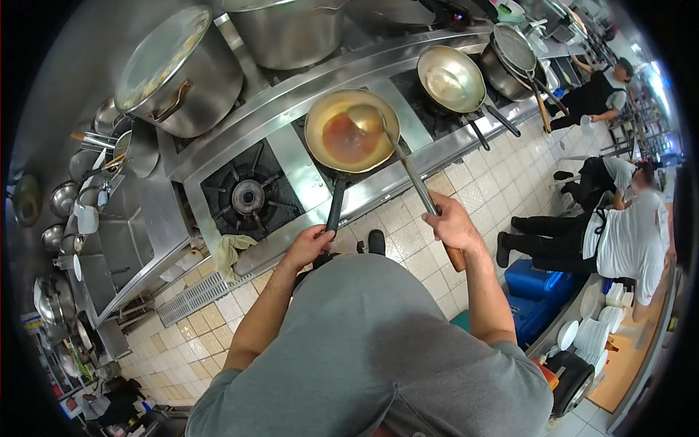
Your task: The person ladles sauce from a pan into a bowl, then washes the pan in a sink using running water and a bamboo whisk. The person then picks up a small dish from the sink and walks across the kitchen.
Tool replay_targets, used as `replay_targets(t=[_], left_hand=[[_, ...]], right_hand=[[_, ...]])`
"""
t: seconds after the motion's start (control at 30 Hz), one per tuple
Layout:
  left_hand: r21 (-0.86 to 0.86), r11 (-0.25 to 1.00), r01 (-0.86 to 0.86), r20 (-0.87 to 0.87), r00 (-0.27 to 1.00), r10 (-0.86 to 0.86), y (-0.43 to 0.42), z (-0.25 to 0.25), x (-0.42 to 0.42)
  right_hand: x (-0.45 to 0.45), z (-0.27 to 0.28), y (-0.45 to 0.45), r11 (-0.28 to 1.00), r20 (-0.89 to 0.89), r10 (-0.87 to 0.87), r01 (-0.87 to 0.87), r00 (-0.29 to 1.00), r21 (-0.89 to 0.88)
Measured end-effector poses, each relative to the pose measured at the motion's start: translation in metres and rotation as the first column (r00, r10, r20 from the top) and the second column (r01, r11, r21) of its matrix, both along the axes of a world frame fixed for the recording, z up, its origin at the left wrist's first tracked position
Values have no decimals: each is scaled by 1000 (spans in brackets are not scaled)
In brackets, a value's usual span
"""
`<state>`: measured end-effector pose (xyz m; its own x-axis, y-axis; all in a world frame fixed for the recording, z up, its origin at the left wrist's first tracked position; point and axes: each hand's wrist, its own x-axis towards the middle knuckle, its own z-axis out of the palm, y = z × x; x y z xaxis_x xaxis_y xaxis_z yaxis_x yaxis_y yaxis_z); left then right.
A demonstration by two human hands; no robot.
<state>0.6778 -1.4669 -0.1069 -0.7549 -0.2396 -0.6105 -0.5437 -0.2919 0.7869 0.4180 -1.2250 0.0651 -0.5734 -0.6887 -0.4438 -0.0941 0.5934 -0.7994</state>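
A frying pan [317,138] rests on the stove burner in front of me, with reddish-brown liquid [345,140] pooled in its middle. My left hand [312,245] is closed round the end of the pan's black handle [336,207]. Gripped in my right hand [453,223] is a long-handled ladle [412,172] with a wooden grip end. The ladle's bowl [365,119] sits inside the pan at the liquid's upper right edge.
An unused burner [248,197] lies left of the pan, with a cloth [234,255] below it. Large stockpots [193,91] stand behind. To the right are two more pans [451,80] on the stove. Co-workers [626,237] stand at the right; a sink [125,240] is at the left.
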Motion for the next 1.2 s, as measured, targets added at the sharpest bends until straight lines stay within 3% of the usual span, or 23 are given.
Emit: replay_targets(t=[0.1,0.17,0.2,0.3,0.37,0.4,0.47,0.53,0.57,0.67,0.7,0.77,0.8,0.83,0.9,1.1,1.17,1.2], left_hand=[[-14,1000,-5,-3,1000,5,0,-4,5],[-6,1000,-9,-15,1000,9,0,-4,2],[4,1000,-22,8,1000,22,1,-1,2],[-34,999,17,28,999,-16,0,6,4],[-83,994,70,19,997,-69,-5,7,3],[-40,999,8,32,999,-6,-5,4,3],[5,999,-46,49,998,46,-7,-6,-4],[245,967,-62,-30,997,71,-18,-8,-25],[243,969,-50,-30,998,59,-20,-7,-34],[439,864,-248,68,968,243,-12,9,-68],[435,873,-221,70,975,213,-13,8,-71],[406,899,-162,42,987,158,-12,2,-79],[279,941,-190,55,982,182,-5,1,-81],[234,956,-178,25,984,177,-3,14,-77],[243,961,-132,-3,991,137,-6,23,-58],[92,969,229,88,968,-237,11,79,-6],[110,934,341,104,930,-352,32,95,-3],[91,915,392,118,908,-401,49,101,-2]], right_hand=[[9,-29,0,998,105,-9,2,994,62],[11,-68,-10,965,459,-136,222,878,-139],[11,-82,-21,964,458,-140,227,878,-140],[16,-98,-40,959,325,-142,211,935,-188],[25,-96,-34,992,-155,-88,72,984,-106],[26,-92,-32,991,-157,-93,76,983,-110],[30,-81,-23,960,275,-188,236,943,-153],[20,-77,-22,927,607,-187,343,772,-151],[26,-77,-25,923,608,-194,354,770,-153],[51,-76,-46,945,191,-237,271,953,-181],[56,-75,-42,936,194,-266,302,944,-184],[61,-71,-26,876,504,-264,423,823,-233],[60,-74,-11,865,568,-249,444,785,-235],[72,-67,-2,841,566,-288,487,773,-236],[109,-47,20,896,339,-321,399,884,-193],[178,0,118,772,334,-527,604,782,-196],[201,7,159,785,122,-539,550,833,-284],[209,18,182,809,66,-545,545,836,-221]])
